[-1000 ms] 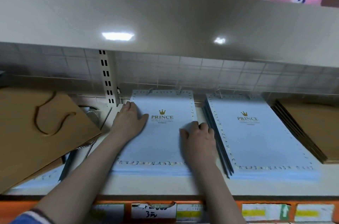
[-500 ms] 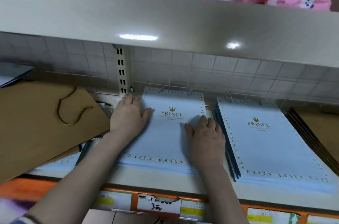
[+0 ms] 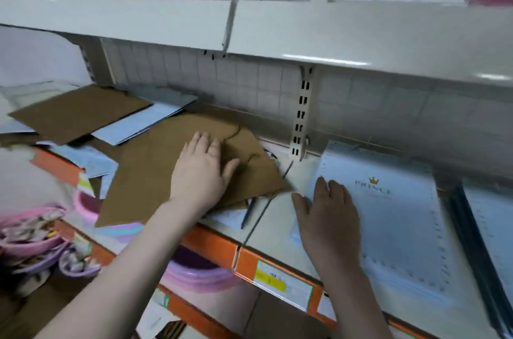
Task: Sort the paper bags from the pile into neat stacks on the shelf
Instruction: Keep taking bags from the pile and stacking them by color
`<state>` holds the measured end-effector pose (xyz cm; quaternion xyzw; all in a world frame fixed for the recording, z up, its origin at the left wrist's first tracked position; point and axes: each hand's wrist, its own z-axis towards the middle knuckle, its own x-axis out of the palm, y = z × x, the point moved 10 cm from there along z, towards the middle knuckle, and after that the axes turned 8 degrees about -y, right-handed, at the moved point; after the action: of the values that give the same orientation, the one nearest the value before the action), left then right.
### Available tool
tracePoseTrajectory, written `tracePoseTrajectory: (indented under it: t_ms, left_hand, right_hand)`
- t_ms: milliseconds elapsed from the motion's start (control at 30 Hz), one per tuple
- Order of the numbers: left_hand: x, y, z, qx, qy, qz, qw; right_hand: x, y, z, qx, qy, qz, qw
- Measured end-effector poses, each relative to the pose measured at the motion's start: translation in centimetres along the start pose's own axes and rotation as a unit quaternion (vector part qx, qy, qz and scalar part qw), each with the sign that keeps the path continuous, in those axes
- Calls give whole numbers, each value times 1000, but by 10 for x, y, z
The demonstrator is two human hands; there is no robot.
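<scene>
A loose pile of brown and pale blue paper bags [image 3: 83, 113] lies across the left part of the shelf [image 3: 272, 230]. My left hand [image 3: 201, 172] rests flat, fingers straight, on the nearest brown paper bag [image 3: 144, 172], whose cord handle shows by the fingertips. To the right, a neat stack of pale blue bags [image 3: 399, 213] with a gold crown print lies flat. My right hand [image 3: 327, 216] lies open on that stack's left edge. A second blue stack [image 3: 491, 216] shows at the far right edge.
An upper shelf [image 3: 305, 27] overhangs closely. A slotted upright [image 3: 301, 122] stands at the back between pile and stack. Orange price rail [image 3: 249, 263] runs along the shelf front. Pink and purple goods [image 3: 41, 238] sit below at left.
My left hand left the blue stack and moved left onto the brown bag in the pile. My right hand slid to the stack's left edge. The view swung left.
</scene>
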<state>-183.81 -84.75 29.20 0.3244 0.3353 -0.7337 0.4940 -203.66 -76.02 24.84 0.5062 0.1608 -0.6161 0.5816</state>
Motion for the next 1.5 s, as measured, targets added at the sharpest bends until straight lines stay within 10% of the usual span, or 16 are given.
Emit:
tracePoseTrajectory:
  t_ms: [467, 833, 1133, 1500]
  left_hand:
    - [9, 186, 16, 33, 84, -5, 996]
    - [33, 183, 15, 100, 106, -32, 989]
    - [18, 173, 23, 62, 48, -123, 989]
    - [58, 150, 59, 132, 154, -58, 978]
  right_hand:
    - [56, 162, -58, 13, -13, -49, 999]
    - [56, 164, -74, 114, -127, -59, 984]
    - [73, 136, -77, 189, -34, -71, 979]
    - [79, 105, -60, 179, 16, -9, 984]
